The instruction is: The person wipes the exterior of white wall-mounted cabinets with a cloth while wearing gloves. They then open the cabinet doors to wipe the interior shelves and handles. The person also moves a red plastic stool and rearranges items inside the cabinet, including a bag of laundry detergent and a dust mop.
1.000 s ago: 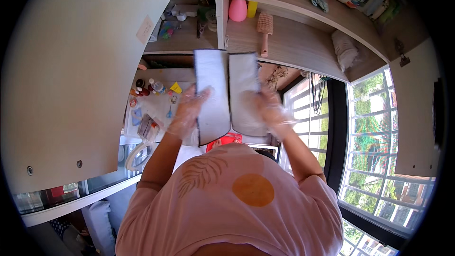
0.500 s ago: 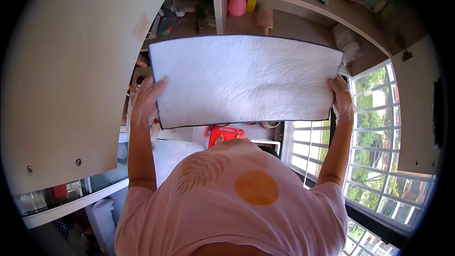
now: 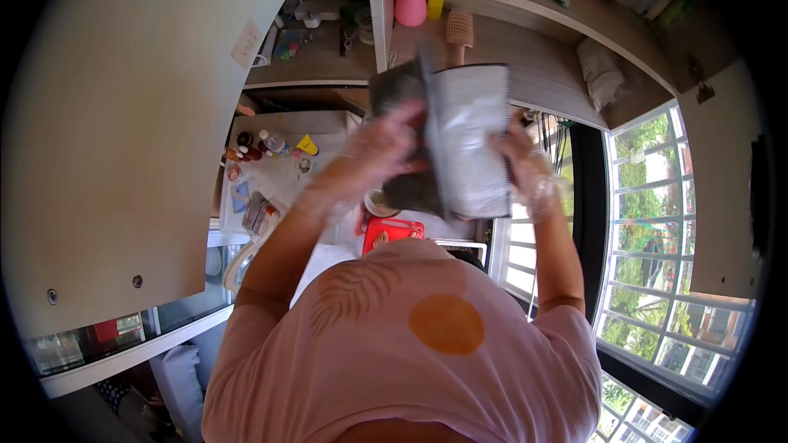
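Note:
I hold a grey-white cloth [image 3: 468, 135] up in front of my chest, folded into a narrow upright panel with a darker side turned to the left. My left hand [image 3: 373, 152], in a clear thin glove, grips its left side. My right hand [image 3: 525, 172], also gloved, grips its right edge. The two hands are close together, about a cloth's width apart. Below the cloth my pink shirt [image 3: 410, 336] fills the lower middle of the view.
A counter [image 3: 271, 172] with small bottles and jars lies at the left, and a red board [image 3: 392, 231] sits below the cloth. Shelves [image 3: 525, 41] above hold a pink object, a brush and a folded white cloth. A tall cabinet door [image 3: 123, 115] stands at left, barred windows [image 3: 657, 221] at right.
The cloth was folded narrow, then spread wide between my outstretched hands half a second ago. Now my hands have come together again and the cloth is folded in half.

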{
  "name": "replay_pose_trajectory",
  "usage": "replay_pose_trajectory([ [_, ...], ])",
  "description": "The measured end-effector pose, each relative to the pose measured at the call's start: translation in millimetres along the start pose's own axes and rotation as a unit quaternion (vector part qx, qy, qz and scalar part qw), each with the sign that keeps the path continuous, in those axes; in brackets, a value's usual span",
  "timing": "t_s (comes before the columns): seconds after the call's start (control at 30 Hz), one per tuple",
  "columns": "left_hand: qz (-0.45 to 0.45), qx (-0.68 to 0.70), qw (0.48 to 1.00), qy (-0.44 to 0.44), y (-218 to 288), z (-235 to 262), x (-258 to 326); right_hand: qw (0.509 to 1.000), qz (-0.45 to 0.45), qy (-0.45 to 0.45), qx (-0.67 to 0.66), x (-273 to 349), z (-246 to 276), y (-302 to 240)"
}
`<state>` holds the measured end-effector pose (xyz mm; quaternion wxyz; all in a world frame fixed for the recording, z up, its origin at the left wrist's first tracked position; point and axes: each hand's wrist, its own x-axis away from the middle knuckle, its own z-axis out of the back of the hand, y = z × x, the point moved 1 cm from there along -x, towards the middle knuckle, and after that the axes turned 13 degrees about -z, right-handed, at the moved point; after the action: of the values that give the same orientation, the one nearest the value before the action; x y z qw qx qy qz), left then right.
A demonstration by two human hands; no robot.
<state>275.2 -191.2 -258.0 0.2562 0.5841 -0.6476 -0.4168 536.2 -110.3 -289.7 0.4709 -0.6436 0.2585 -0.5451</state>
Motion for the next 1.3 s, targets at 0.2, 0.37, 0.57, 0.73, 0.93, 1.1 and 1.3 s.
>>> replay_pose_trajectory([
  [0.2,-0.204,-0.537,0.795,-0.196,-16.2,-17.9,-5.9,0.956,0.057,-0.182,-0.224,13.1,-51.5,-15.5],
  [0.37,-0.23,-0.563,0.777,-0.163,-34.6,-18.5,7.1,0.993,-0.006,-0.066,-0.099,16.3,-61.9,-3.3],
  [0.57,-0.171,-0.383,0.894,0.155,-44.2,34.1,8.9,0.978,-0.008,-0.126,-0.163,19.9,-51.7,-18.0],
  [0.73,-0.084,-0.256,0.927,0.262,-36.1,69.2,17.4,0.958,0.072,-0.144,-0.238,27.9,-48.5,-22.2],
  [0.93,0.058,0.097,0.987,0.118,-70.5,92.1,38.7,0.98,0.133,-0.075,-0.127,15.3,-43.0,-21.3],
  [1.1,0.061,0.114,0.957,0.258,-57.9,88.4,43.7,0.994,0.096,0.014,-0.043,-0.2,-30.2,5.5],
  [1.3,0.013,0.142,0.974,0.173,-64.8,96.7,51.4,0.991,-0.024,0.05,-0.12,-8.6,-35.9,31.1],
])
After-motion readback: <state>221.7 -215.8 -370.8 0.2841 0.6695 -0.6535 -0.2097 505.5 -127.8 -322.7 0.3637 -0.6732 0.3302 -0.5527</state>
